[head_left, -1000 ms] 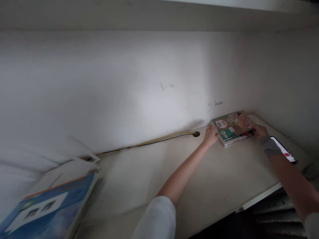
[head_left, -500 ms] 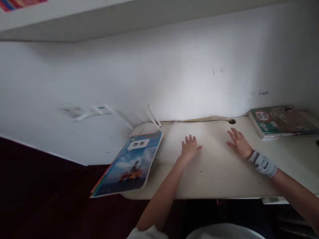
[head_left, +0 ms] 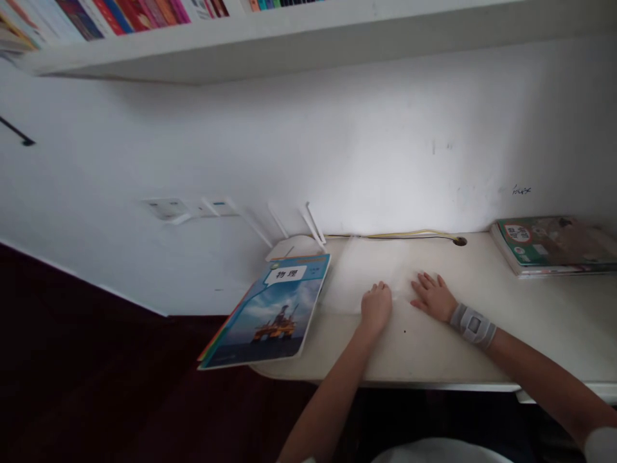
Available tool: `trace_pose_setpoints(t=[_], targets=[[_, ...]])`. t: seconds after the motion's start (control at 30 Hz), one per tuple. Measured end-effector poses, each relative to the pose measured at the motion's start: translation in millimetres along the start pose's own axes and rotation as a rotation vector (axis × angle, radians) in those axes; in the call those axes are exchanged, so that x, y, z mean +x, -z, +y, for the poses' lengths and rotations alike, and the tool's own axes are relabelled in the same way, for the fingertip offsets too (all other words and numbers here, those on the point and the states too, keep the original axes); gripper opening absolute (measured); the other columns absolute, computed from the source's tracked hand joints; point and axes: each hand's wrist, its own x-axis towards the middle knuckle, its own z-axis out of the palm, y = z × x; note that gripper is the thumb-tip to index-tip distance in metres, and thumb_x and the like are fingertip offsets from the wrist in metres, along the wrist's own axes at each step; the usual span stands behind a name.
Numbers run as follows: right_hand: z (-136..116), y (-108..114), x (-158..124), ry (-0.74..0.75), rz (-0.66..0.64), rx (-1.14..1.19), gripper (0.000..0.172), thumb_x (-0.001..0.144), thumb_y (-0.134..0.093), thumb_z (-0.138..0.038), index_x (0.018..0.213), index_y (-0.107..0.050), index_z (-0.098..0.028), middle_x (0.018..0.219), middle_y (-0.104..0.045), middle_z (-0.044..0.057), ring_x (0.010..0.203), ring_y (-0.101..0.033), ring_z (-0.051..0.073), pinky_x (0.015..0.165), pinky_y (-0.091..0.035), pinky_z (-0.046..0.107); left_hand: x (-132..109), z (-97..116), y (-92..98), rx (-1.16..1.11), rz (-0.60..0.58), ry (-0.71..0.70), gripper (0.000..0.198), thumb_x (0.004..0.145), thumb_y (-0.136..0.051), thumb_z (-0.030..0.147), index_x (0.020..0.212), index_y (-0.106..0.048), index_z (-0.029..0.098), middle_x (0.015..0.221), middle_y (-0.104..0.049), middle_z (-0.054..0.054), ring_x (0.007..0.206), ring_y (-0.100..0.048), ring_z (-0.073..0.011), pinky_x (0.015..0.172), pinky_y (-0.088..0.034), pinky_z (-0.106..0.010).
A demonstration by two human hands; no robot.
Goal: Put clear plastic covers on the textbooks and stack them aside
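Note:
A thin, see-through plastic sheet point(head_left: 349, 283) lies on the white desk point(head_left: 434, 366), its outline faint. My left hand point(head_left: 376, 307) is closed at the front right part of this sheet, fingers curled over its edge; the fingertips are partly hidden. To the right, my right hand point(head_left: 434, 297) rests with its fingers spread, flat by the sheet's right side, holding nothing. A grey band is around the right wrist. Left of my hands, a blue physics textbook point(head_left: 284, 302) lies atop other books and juts over the desk's left end.
Behind the textbook stands a white router point(head_left: 296, 245) with upright antennas. A yellow cable point(head_left: 409, 233) runs along the wall to a cable hole point(head_left: 460, 241). More books point(head_left: 554, 247) are stacked at the right. A bookshelf point(head_left: 289, 32) overhangs the desk.
My left hand has gone from spread fingers to closed and sits slightly nearer me. My right hand has moved left and towards me, still spread. The view has shifted, showing more shelf.

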Motion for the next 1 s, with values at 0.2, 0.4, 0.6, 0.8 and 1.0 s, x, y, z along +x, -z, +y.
trace_pose_setpoints(t=[0.2, 0.4, 0.6, 0.8, 1.0], targets=[[-15.0, 2.6, 0.2, 0.065, 0.008, 0.052, 0.066, 0.088, -0.034, -0.053, 0.140, -0.032, -0.011, 0.148, -0.022, 0.019, 0.136, -0.020, 0.031, 0.105, -0.019, 0.054, 6.3, -15.2, 34.7, -0.292, 0.151, 0.097, 0.024, 0.082, -0.048, 0.033, 0.071, -0.064, 0.017, 0.082, -0.069, -0.012, 0.093, -0.062, -0.0264, 0.081, -0.045, -0.036], [-40.2, 6.6, -3.9, 0.399, -0.075, 0.090, 0.081, 0.083, -0.035, -0.065, 0.143, -0.024, -0.012, 0.146, -0.027, 0.018, 0.136, -0.021, 0.029, 0.107, -0.007, 0.056, -5.9, -15.9, 76.6, -1.102, 0.206, 0.171, 0.034, 0.071, -0.063, 0.044, 0.087, -0.064, 0.013, 0.095, -0.070, -0.011, 0.090, -0.066, -0.0228, 0.077, -0.050, -0.034], [-18.4, 5.2, -65.5, 0.440, -0.097, 0.091, 0.082, 0.083, -0.033, -0.065, 0.144, -0.018, -0.012, 0.145, -0.031, 0.018, 0.135, -0.024, 0.028, 0.108, -0.007, 0.056, -36.7, -11.0, 105.8, -1.503, 0.120, 0.231, 0.019, 0.063, -0.073, 0.027, 0.077, -0.068, 0.016, 0.089, -0.072, -0.007, 0.089, -0.067, -0.0226, 0.084, -0.049, -0.036], [49.6, 0.0, -162.6, 0.248, 0.087, -0.066, 0.074, 0.089, -0.040, -0.049, 0.146, -0.004, -0.019, 0.142, -0.038, 0.014, 0.132, -0.031, 0.023, 0.108, -0.014, 0.052, -61.6, -23.6, 89.4, -1.472, 0.088, 0.375, 0.025, 0.057, -0.077, 0.030, 0.075, -0.067, 0.016, 0.085, -0.072, -0.006, 0.084, -0.067, -0.0216, 0.073, -0.052, -0.031], [86.0, -5.2, -210.3, -0.036, 0.314, -0.280, 0.074, 0.090, -0.039, -0.048, 0.146, -0.002, -0.016, 0.132, -0.050, 0.015, 0.127, -0.040, 0.025, 0.104, -0.024, 0.049, -71.6, -42.2, 66.8, -0.774, 0.139, 0.353, 0.038, 0.069, -0.063, 0.043, 0.092, -0.064, 0.012, 0.100, -0.068, -0.015, 0.098, -0.063, -0.0304, 0.085, -0.049, -0.046]])
